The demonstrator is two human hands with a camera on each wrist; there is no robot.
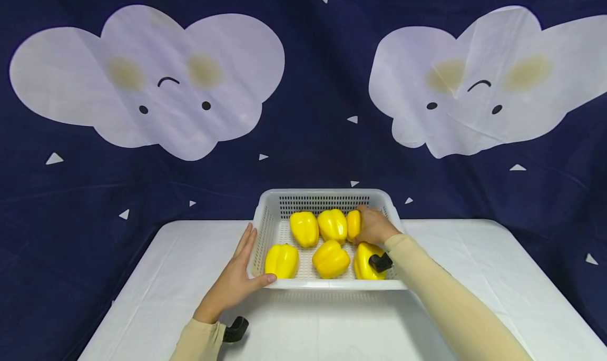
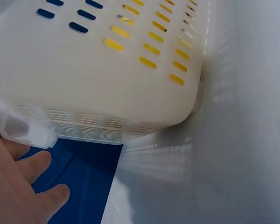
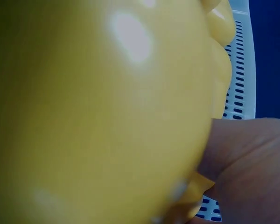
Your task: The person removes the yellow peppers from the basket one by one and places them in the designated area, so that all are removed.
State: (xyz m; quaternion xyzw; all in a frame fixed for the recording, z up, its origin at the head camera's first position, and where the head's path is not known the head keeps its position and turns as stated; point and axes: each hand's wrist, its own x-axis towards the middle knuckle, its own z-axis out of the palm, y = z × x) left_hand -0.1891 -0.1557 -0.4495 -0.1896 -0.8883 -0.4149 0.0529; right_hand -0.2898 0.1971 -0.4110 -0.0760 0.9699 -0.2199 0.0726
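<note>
A white perforated basket (image 1: 327,284) on the table holds several glossy yellow bell peppers, such as the one at front left (image 1: 282,262). My left hand (image 1: 231,283) rests at the basket's front-left corner, thumb on the rim and straight fingers along the outer left side. Its fingertips (image 2: 56,196) also show beside the basket in the left wrist view. In the back right of the basket, my right hand (image 1: 376,226) grips a yellow bell pepper (image 1: 352,224), partly covering it. Another pepper (image 3: 102,112) fills most of the right wrist view, close to the camera.
A white cloth covers the table (image 1: 322,329). Behind it hangs a dark blue curtain (image 1: 322,139) printed with clouds. Black wrist cameras sit on the left wrist (image 1: 237,329) and the right wrist (image 1: 380,262), the latter overlapping the front-right pepper (image 1: 364,266).
</note>
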